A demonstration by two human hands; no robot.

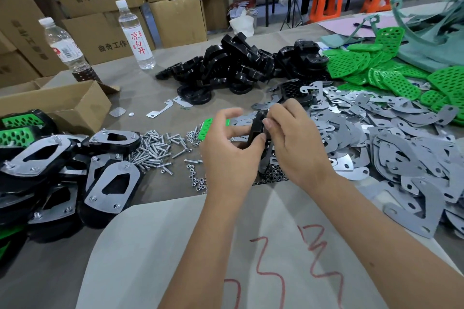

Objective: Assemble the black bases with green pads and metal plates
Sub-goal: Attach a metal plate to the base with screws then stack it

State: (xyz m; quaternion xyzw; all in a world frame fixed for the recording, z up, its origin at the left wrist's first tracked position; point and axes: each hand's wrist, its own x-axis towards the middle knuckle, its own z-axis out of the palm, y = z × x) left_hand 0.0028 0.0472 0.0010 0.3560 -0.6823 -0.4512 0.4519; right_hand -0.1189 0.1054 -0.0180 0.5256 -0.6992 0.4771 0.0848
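My left hand (229, 148) and my right hand (292, 140) hold one black base (257, 126) between them above the table, edge-on to the camera. Fingers of both hands curl round it. A green pad (207, 128) lies just behind my left hand. Loose black bases (233, 65) are heaped at the back centre. Green pads (391, 70) are piled at the back right. Grey metal plates (391, 138) cover the table's right side. Screws (155, 148) and nuts (197, 179) lie scattered left of my hands.
Finished assemblies (50, 165) are stacked at the left edge. An open cardboard box (62, 103) stands behind them, with two water bottles (135, 35) and stacked cartons further back. A person sits on an orange stool (326, 2) at a far table.
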